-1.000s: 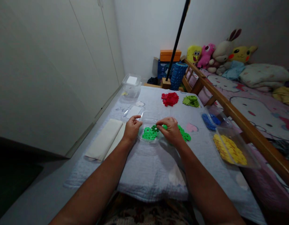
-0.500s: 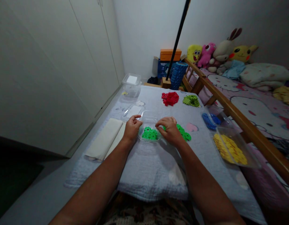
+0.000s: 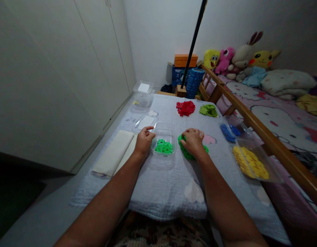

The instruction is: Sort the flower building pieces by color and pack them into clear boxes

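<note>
A clear plastic box (image 3: 164, 128) stands in the middle of the table, with green notched plastic discs (image 3: 163, 146) lying in its near part. My left hand (image 3: 145, 140) grips the box's left rim between thumb and fingers. To the right of the box, my right hand (image 3: 192, 141) rests on a loose pile of green plastic discs (image 3: 187, 153). Its fingers curl down into the pile, and the fingertips are partly hidden, so how many discs they hold does not show.
Red pieces (image 3: 185, 108) and olive-green pieces (image 3: 209, 110) lie in piles farther back. At right are boxes of blue pieces (image 3: 229, 132) and yellow pieces (image 3: 251, 163). A folded cream cloth (image 3: 113, 152), a clear lid (image 3: 145, 122) and a lidded box (image 3: 143, 92) are at left.
My right hand has moved right, from above the plastic box's right rim to the loose green pile, its fingers now down among the discs. My left hand stays at the box's left rim.
</note>
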Demonstrator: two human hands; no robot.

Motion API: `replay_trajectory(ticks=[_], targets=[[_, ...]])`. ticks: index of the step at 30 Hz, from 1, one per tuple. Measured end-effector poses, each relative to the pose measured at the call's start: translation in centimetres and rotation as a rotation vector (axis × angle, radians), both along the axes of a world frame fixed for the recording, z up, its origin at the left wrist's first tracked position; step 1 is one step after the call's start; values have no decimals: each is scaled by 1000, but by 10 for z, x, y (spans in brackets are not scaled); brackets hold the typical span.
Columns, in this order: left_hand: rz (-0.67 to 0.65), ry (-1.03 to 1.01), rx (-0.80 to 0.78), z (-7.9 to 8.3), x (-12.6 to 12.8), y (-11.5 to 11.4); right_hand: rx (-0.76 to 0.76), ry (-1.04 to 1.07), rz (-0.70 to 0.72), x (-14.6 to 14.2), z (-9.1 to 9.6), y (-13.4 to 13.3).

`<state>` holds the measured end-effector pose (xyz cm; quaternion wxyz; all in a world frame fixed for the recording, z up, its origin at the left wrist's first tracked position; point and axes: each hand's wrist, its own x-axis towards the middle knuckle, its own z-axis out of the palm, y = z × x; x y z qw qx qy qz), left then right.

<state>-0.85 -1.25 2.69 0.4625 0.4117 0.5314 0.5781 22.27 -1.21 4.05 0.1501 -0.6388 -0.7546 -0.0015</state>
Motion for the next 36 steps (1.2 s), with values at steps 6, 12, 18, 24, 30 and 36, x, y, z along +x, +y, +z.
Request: replay_trajectory(ticks=[6, 12, 18, 24, 30, 36], targets=[[-7, -7, 1, -2, -1, 1, -16, 96, -7, 2, -1, 4], [-6, 12, 2, -3, -1, 1, 31, 405, -68, 10, 8, 9], [-2, 19, 0, -4, -1, 2, 162, 770, 63, 8, 23, 4], [-5, 13, -3, -5, -1, 3, 94, 679, 208, -19, 25, -10], [-14, 25, 1, -4, -2, 2, -12, 419, 348, -38, 20, -18], [-18, 5, 2, -5, -1, 3, -33, 285, 367, -38, 14, -16]])
